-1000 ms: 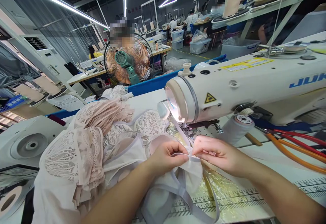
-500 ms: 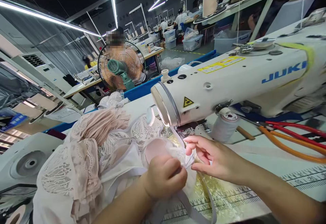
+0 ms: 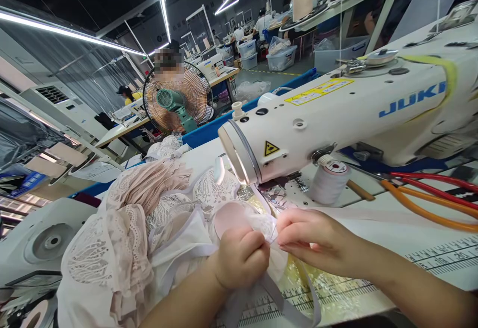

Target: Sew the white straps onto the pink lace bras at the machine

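Observation:
My left hand [image 3: 242, 258] is closed in a fist on the edge of a pale lace bra [image 3: 230, 217], whose pink cup shows just behind the knuckles. Across from it, my right hand [image 3: 317, 241] has its thumb and fingers pinched together beside the bra's white edge; what lies between the fingertips is hidden. A pale elastic strap [image 3: 286, 304] hangs in a loop below both hands. Above them is the head of a white sewing machine [image 3: 276, 134], with the needle area partly hidden. A pile of lace bras [image 3: 123, 238] lies left of my left hand.
Beside the machine stands a white thread cone [image 3: 329, 183]. Scissors with orange handles [image 3: 421, 208] and a red-handled tool [image 3: 436, 183] lie at the right. A printed ruler [image 3: 444, 254] runs along the table. A fan [image 3: 175, 99] and people at machines are beyond.
My right hand's fingers, spread apart before, have closed into a pinch near the bra's edge. The left fist has stayed nearly in place. The view has shifted slightly.

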Available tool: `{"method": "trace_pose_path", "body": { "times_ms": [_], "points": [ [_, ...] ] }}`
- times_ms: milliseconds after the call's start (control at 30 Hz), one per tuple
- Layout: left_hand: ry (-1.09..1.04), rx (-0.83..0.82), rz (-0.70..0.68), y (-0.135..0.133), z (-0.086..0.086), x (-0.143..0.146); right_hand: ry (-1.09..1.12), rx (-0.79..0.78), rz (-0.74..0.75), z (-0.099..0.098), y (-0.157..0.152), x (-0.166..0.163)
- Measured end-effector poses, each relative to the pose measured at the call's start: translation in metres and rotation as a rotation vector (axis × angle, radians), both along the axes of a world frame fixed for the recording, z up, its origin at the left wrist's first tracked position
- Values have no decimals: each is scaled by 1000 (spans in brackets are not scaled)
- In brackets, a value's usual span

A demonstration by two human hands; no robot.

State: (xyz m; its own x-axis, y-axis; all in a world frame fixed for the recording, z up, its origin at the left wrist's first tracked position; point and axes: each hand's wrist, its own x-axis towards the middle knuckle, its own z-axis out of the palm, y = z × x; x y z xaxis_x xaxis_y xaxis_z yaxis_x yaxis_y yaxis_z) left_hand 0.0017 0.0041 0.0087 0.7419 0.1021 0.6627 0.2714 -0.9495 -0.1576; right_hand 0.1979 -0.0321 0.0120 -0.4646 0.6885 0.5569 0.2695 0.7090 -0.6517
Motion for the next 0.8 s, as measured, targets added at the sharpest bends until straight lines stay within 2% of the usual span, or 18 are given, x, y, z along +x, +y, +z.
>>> {"method": "trace_pose_path", "body": {
  "times_ms": [167, 300, 433, 633, 800],
  "points": [
    [12, -62, 40, -1, -2, 0, -20, 5, -46, -1, -1, -1],
    [12, -43, 29, -1, 1, 1, -66, -43, -122, -1, 0, 0],
    [9, -54, 16, -3, 4, 1, -164, -76, -131, -2, 2, -2],
    [-24, -190, 84, -5, 1, 3, -160, 186, -198, -13, 3, -4],
    [-52, -245, 88, -4, 0, 3, -170, 242, -222, -15, 3, -4]
  ]
}}
